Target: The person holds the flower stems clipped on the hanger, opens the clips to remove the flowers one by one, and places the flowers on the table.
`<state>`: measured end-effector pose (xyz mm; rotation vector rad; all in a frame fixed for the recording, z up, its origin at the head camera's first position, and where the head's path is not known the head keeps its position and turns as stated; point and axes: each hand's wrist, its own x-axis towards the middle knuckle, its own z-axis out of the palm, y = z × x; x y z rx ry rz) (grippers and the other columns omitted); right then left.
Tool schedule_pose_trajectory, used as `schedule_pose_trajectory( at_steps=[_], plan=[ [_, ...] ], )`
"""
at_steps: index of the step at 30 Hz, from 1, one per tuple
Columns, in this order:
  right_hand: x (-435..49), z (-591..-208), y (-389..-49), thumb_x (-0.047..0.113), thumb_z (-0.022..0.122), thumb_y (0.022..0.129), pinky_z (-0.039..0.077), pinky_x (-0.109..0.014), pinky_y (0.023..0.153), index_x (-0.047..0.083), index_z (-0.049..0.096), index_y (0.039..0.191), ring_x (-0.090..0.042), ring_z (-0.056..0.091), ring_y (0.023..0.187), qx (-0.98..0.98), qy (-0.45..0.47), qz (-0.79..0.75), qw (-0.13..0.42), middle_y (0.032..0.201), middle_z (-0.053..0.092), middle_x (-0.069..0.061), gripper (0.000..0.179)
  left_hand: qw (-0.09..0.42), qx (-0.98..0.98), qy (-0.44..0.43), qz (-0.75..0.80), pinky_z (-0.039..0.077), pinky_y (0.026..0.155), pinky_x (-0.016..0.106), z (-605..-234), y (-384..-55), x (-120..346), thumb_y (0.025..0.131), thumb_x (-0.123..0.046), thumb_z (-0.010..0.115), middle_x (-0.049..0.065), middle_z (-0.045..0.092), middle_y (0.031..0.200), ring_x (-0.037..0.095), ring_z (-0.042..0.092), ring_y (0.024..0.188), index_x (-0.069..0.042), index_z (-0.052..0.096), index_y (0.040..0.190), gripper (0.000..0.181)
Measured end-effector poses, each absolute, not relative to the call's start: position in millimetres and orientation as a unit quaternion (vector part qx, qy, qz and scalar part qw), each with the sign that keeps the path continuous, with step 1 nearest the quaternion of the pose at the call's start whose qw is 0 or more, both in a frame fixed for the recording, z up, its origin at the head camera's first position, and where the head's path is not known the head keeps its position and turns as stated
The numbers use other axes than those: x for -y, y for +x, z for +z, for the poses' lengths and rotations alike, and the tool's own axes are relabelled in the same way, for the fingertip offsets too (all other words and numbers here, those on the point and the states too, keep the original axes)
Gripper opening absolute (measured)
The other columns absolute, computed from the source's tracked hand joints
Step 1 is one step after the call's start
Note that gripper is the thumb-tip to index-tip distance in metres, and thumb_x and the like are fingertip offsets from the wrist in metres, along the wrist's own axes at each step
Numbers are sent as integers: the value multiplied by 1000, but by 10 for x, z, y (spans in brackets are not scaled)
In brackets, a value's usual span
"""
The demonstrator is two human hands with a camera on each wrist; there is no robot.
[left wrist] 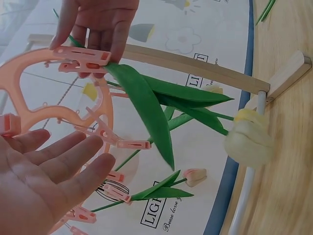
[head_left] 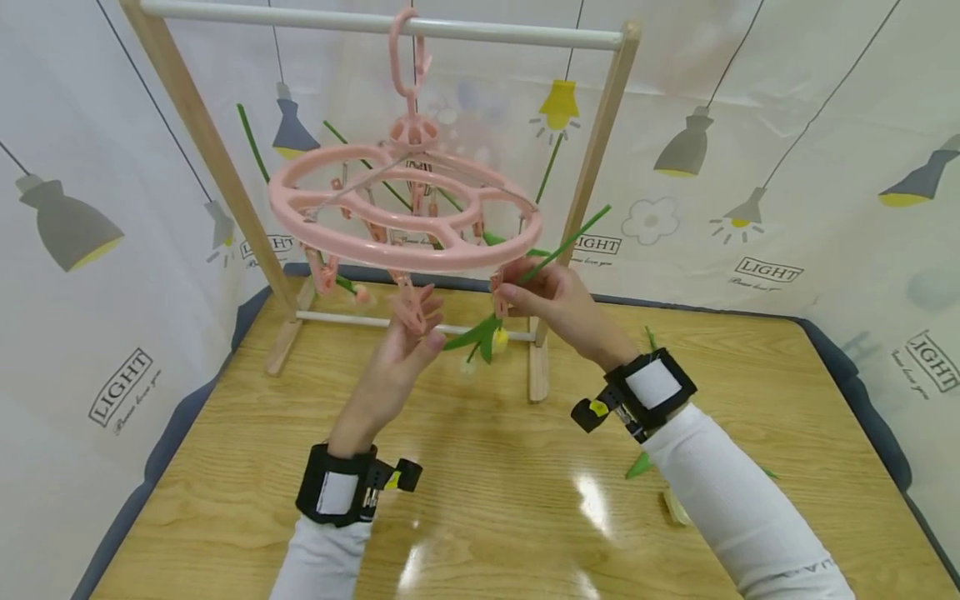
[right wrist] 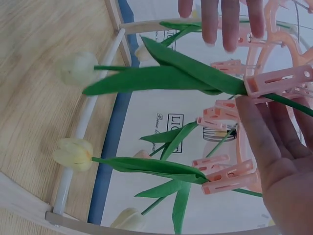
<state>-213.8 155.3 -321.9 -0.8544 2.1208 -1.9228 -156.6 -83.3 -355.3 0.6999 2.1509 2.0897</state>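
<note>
A pink round drying hanger (head_left: 405, 250) hangs by its hook from a white rod. At its right side my right hand (head_left: 558, 304) holds a pink clothespin (right wrist: 279, 81) between thumb and curled fingers. That clothespin clamps the green stem of a pale tulip (left wrist: 249, 142), whose flower points down. The stem (head_left: 566, 242) crosses over the right hand. My left hand (head_left: 390, 367) is beside another hanging clothespin (head_left: 408, 308), its fingers relaxed and nearly straight; they pinch nothing. Further tulips, such as a pale yellow one (right wrist: 73, 154), hang in other clothespins.
A wooden stand (head_left: 600, 125) carries the white rod (head_left: 480, 32), with a lower white bar (left wrist: 242, 196) near the table. On the wooden table (head_left: 487, 500), a white tulip (head_left: 677, 507) lies partly under the right sleeve. A printed cloth (head_left: 825, 250) surrounds the table.
</note>
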Motion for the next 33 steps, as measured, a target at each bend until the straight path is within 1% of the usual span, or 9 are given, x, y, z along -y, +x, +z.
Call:
schedule_pose_trajectory(
  at_steps=[2,4,8,12,15,18,21,25,33],
  plan=[
    [-1530,-3211,-2111,6,54,98,60,-36,86,-7,56,117,-20,65,95,-708,-284,-641,83,103,66,-2,24,39,-700,228,676,32,113,58,-3559,-1565,831,102,-27,49,16,19,160,34,27,142,-8,13,153,65],
    [-1507,-3210,-2091,5,53,98,60,-37,85,-8,55,118,-19,66,95,-708,-284,-640,88,104,66,-5,24,45,-700,234,673,33,113,59,-3572,-1567,831,101,-31,49,18,20,159,35,28,142,-11,9,155,70],
    [-1456,-3208,-2067,6,54,98,60,-37,86,-7,56,117,-20,66,94,-705,-286,-641,98,105,65,-14,23,44,-707,249,661,34,111,61,-3598,-1578,825,100,-40,48,24,24,157,38,30,140,-10,9,155,75],
    [-1409,-3222,-2055,8,53,99,59,-37,89,-3,57,114,-22,65,92,-704,-288,-639,115,100,64,-13,20,44,-718,252,647,33,112,61,-3608,-1586,810,98,-45,49,24,24,157,38,30,140,-11,7,156,79],
    [-1363,-3233,-2046,10,53,99,59,-41,90,-3,56,115,-25,65,93,-703,-283,-639,129,100,63,-14,21,42,-725,248,641,30,113,62,-3607,-1587,798,95,-48,52,24,24,157,38,30,140,-13,8,156,83],
    [-1302,-3234,-2026,12,54,99,57,-46,90,-5,54,118,-26,65,96,-705,-268,-642,139,109,61,-21,26,40,-729,242,639,28,113,63,-3607,-1586,785,92,-50,54,24,25,157,39,31,140,-14,9,156,86],
    [-1239,-3237,-2001,13,55,99,58,-47,89,-5,52,122,-25,65,100,-705,-254,-647,143,117,58,-24,30,38,-727,238,643,28,114,61,-3612,-1592,763,93,-43,57,24,25,156,38,33,139,-16,10,155,83],
    [-1161,-3255,-1977,13,56,98,60,-42,86,-3,52,122,-24,64,101,-706,-248,-650,134,118,58,-20,29,25,-721,232,653,34,113,57,-3625,-1599,727,96,-26,58,25,28,155,37,37,137,-14,12,155,76],
    [-1094,-3304,-1980,18,60,96,52,-40,86,2,63,111,-18,59,96,-746,-250,-613,73,110,65,-13,22,-35,-722,225,653,52,95,56,-3686,-1631,672,95,-5,58,25,42,146,35,55,121,-9,25,152,66]
  ],
)
